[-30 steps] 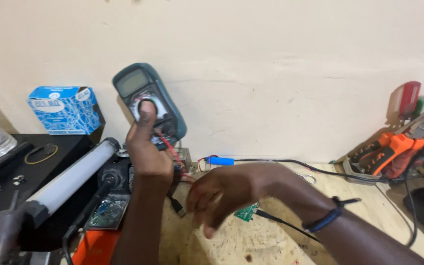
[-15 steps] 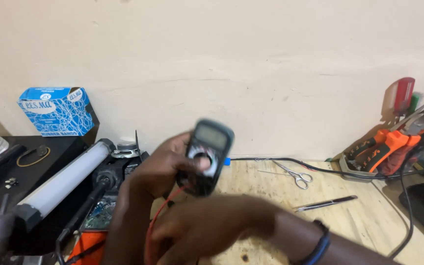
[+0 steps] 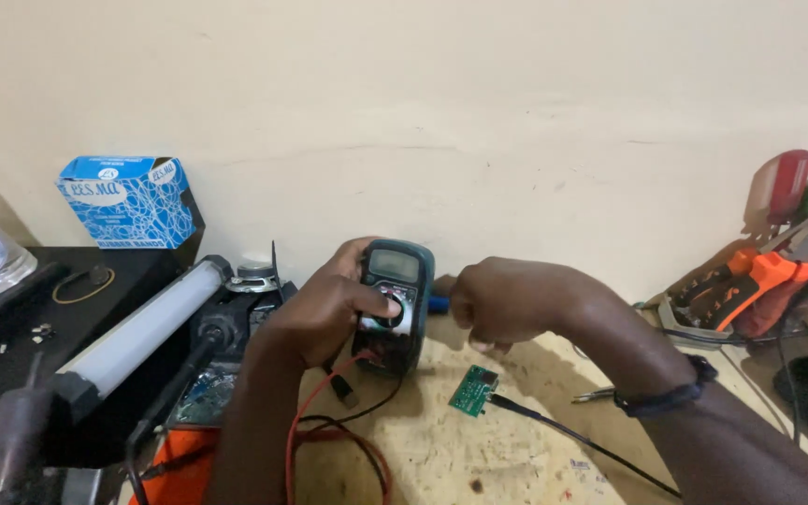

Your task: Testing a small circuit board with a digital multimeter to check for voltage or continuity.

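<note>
A dark teal multimeter (image 3: 395,304) is held upright on the worktop (image 3: 479,449) by the left hand (image 3: 329,313), fingers wrapped around its side and thumb pressed on the dial. The right hand (image 3: 507,301) is closed in a fist just beside the meter, above a small green circuit board (image 3: 473,389). Red and black leads (image 3: 329,421) are draped below.

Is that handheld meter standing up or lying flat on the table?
Standing, tilted back a little: the meter faces the camera, its lower end on the wooden table, with the left hand wrapped around its side, thumb on the dial.
</note>
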